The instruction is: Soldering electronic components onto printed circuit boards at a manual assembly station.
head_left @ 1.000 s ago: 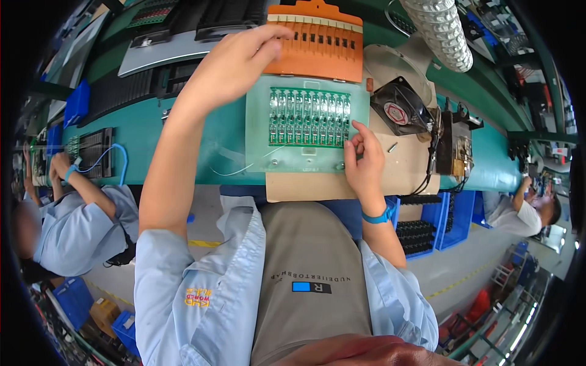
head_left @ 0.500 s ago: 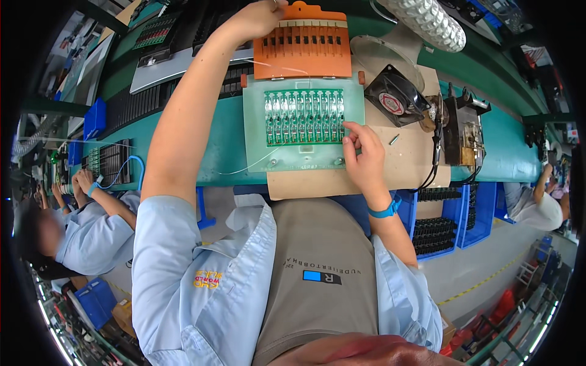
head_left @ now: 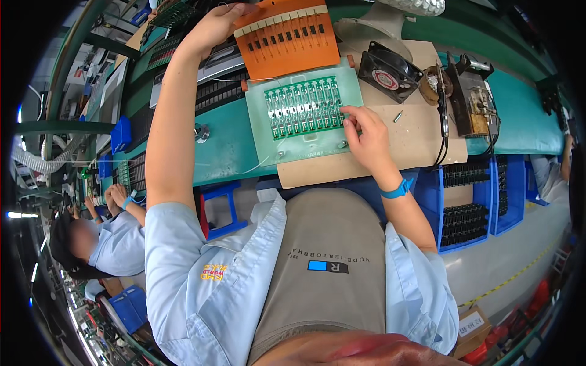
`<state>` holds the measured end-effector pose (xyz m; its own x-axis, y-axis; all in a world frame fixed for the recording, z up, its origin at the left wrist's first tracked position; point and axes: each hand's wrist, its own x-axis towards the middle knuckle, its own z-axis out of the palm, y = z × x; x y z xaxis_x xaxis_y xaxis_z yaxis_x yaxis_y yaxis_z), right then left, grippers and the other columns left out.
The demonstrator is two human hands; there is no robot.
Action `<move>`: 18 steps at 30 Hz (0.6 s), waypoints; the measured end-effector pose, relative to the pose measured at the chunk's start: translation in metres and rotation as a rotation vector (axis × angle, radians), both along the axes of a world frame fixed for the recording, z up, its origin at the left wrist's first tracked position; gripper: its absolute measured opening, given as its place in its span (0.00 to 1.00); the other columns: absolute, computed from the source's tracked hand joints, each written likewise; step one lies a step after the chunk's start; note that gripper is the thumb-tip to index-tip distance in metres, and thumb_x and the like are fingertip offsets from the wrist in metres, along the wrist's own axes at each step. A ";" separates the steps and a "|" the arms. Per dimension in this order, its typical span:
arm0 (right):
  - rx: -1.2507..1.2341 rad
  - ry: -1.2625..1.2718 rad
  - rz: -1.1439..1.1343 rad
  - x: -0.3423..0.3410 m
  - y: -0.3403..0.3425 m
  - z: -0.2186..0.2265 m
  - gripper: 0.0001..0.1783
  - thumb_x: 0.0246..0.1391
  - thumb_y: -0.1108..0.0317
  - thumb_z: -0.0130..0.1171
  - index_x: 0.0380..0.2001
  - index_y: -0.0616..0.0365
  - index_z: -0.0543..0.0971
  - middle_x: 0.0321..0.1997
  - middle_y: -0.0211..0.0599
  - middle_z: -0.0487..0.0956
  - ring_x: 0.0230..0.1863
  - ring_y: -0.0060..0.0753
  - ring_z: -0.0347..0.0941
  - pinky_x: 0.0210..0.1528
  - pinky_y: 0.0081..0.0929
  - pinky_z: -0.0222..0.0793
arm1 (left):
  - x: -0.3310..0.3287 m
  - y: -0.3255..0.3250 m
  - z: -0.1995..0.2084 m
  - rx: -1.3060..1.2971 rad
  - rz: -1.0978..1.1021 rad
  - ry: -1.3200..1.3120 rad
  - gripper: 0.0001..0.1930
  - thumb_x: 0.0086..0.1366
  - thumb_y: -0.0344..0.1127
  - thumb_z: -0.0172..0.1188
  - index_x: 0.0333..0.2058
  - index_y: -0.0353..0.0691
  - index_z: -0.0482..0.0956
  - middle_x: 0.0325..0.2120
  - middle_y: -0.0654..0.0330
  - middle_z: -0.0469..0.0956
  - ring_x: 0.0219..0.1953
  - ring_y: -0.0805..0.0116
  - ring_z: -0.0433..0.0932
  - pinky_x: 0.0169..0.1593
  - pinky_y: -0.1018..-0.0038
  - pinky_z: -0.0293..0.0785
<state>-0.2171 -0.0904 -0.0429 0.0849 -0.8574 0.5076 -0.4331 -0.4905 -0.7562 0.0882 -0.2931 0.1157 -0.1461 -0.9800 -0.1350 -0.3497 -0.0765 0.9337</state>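
A green circuit board panel [head_left: 303,107] with several narrow rows lies on a pale green fixture base [head_left: 264,141]. The fixture's orange hinged lid [head_left: 290,52] stands raised behind it, with a row of small black parts along a pale strip. At the lid's top left corner is my left hand [head_left: 215,27], fingers closed on its edge; the fingertips are partly hidden. My right hand [head_left: 368,139] touches the panel's right edge with its fingertips. Its fingers are bent but apart, and nothing shows between them.
A black fan [head_left: 389,72] stands right of the fixture on brown cardboard [head_left: 421,122]. Farther right are a cabled metal device [head_left: 470,100] and blue bins [head_left: 467,204] of black parts. A thin wire crosses near my left forearm. A co-worker [head_left: 119,235] sits at left.
The whole view has turned, so the fixture appears tilted and a blue stool shows more. My left hand stays at the lid's edge, my right at the panel's right edge.
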 end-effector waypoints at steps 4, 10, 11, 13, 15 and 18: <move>0.000 -0.003 0.003 0.001 0.000 -0.002 0.15 0.51 0.80 0.61 0.43 0.57 0.82 0.31 0.32 0.79 0.27 0.31 0.69 0.33 0.26 0.67 | 0.007 0.041 0.036 -0.047 -0.166 -0.150 0.19 0.81 0.39 0.44 0.55 0.32 0.80 0.50 0.59 0.80 0.47 0.67 0.79 0.50 0.76 0.72; 0.195 -0.134 0.044 -0.003 0.002 0.007 0.15 0.54 0.79 0.61 0.45 0.57 0.83 0.32 0.31 0.80 0.29 0.25 0.70 0.34 0.22 0.67 | 0.004 0.099 0.028 -0.299 -0.165 -0.146 0.20 0.81 0.40 0.45 0.52 0.30 0.81 0.48 0.60 0.79 0.42 0.69 0.78 0.46 0.76 0.73; 0.215 -0.151 0.053 -0.004 0.003 0.008 0.14 0.56 0.78 0.61 0.46 0.57 0.82 0.33 0.31 0.80 0.30 0.24 0.70 0.34 0.22 0.67 | 0.002 0.109 0.023 -0.349 -0.175 -0.114 0.20 0.81 0.40 0.46 0.52 0.30 0.81 0.48 0.60 0.79 0.40 0.70 0.77 0.44 0.75 0.73; 0.253 -0.184 0.071 -0.004 0.005 0.011 0.14 0.60 0.76 0.59 0.49 0.58 0.82 0.33 0.32 0.80 0.30 0.23 0.70 0.35 0.21 0.68 | -0.002 0.131 0.013 -0.454 -0.194 -0.051 0.19 0.80 0.40 0.47 0.52 0.31 0.82 0.48 0.60 0.79 0.37 0.71 0.76 0.42 0.75 0.72; 0.276 -0.195 0.089 -0.001 0.007 0.019 0.14 0.62 0.75 0.59 0.50 0.58 0.82 0.34 0.32 0.80 0.30 0.22 0.70 0.36 0.21 0.68 | -0.009 0.151 0.008 -0.530 -0.197 -0.039 0.15 0.76 0.37 0.53 0.50 0.32 0.83 0.46 0.59 0.80 0.32 0.73 0.74 0.37 0.76 0.71; 0.494 -0.586 0.291 0.004 0.012 0.045 0.16 0.68 0.69 0.53 0.54 0.63 0.79 0.36 0.36 0.80 0.31 0.24 0.70 0.37 0.21 0.69 | -0.013 0.191 0.004 -0.675 -0.185 -0.381 0.13 0.73 0.33 0.56 0.51 0.37 0.83 0.48 0.60 0.80 0.37 0.67 0.77 0.41 0.73 0.73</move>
<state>-0.2135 -0.0779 0.0021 0.1771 -0.9783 0.1079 0.1927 -0.0730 -0.9785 0.0756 -0.1022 0.1194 -0.3772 -0.8325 0.4058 -0.6063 0.5532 0.5713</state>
